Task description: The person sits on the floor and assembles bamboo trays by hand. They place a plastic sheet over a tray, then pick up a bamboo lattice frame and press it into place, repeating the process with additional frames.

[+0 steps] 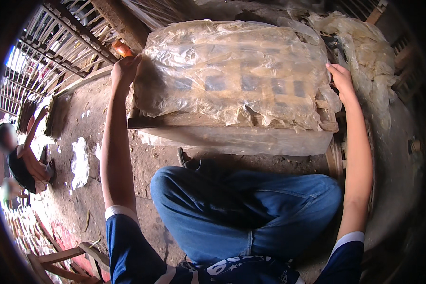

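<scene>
In front of me a wrinkled, clear plastic sheet (194,71) lies over a low wooden frame (175,121). Dark square gaps between wooden slats show through it. My left hand (125,70) is closed at the sheet's far left edge, pinching the plastic. Across from it, my right hand (341,80) is closed with thumb and fingers on the right edge. An orange object (123,48) sits just beyond my left knuckles; I cannot make out its kind. More plastic (232,140) hangs below the frame's near side.
My crossed legs in jeans (246,203) are close to the frame. Bunched plastic (364,52) lies at the far right. A slatted wall (57,42) stands at far left, and a person (26,158) is on the floor at left. Wooden bars (64,262) stand at lower left.
</scene>
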Tool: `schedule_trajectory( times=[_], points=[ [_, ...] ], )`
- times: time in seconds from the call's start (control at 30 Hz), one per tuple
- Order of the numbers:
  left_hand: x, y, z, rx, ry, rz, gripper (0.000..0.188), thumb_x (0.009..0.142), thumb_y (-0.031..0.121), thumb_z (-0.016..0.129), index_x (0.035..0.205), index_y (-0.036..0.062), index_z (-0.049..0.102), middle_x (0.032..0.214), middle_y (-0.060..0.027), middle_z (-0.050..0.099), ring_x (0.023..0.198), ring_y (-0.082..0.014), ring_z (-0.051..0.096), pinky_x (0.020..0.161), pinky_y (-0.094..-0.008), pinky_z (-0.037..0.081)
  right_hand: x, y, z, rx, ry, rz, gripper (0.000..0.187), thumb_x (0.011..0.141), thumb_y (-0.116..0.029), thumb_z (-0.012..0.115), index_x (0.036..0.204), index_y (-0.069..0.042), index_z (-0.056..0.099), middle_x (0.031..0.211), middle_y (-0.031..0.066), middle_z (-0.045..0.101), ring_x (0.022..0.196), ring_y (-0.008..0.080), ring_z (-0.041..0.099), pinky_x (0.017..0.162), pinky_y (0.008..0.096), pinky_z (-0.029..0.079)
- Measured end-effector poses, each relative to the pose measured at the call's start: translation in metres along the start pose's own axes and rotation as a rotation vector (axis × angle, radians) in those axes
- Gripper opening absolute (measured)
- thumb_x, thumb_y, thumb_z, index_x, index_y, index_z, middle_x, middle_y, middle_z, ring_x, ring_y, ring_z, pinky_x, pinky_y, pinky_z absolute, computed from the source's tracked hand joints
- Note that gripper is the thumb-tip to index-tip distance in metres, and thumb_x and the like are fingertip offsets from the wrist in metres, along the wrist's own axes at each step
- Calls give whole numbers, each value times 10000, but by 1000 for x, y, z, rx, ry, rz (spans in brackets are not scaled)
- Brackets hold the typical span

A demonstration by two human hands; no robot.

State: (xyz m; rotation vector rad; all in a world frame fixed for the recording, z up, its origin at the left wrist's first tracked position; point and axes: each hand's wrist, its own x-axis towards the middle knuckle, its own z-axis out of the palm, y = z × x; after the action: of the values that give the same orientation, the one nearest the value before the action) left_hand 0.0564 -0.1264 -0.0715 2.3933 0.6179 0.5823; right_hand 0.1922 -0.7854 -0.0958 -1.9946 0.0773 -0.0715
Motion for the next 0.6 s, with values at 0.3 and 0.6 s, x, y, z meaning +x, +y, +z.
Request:
schedule_trajectory(
  times=[0.3,0.6],
  points=[
    [-29,-114,-81,-451,-145,-97,680,986,600,552,1525,191,477,1453,-49,577,1286,-210,573,1066,-432,404,-70,77,-112,-348,217,-285,455,974,-417,698,1214,-31,684,1135,127,752,1062,223,700,961,361,521],
    [-210,-92,-121,-333,-23,-132,375,1055,339,586,1229,25,694,880,-29,650,782,-110,597,729,-255,500,-380,239,-171,-1020,191,139,822,825,-374,852,1502,-134,452,1597,224,362,1441,461,386,1159,500,390]
  ],
)
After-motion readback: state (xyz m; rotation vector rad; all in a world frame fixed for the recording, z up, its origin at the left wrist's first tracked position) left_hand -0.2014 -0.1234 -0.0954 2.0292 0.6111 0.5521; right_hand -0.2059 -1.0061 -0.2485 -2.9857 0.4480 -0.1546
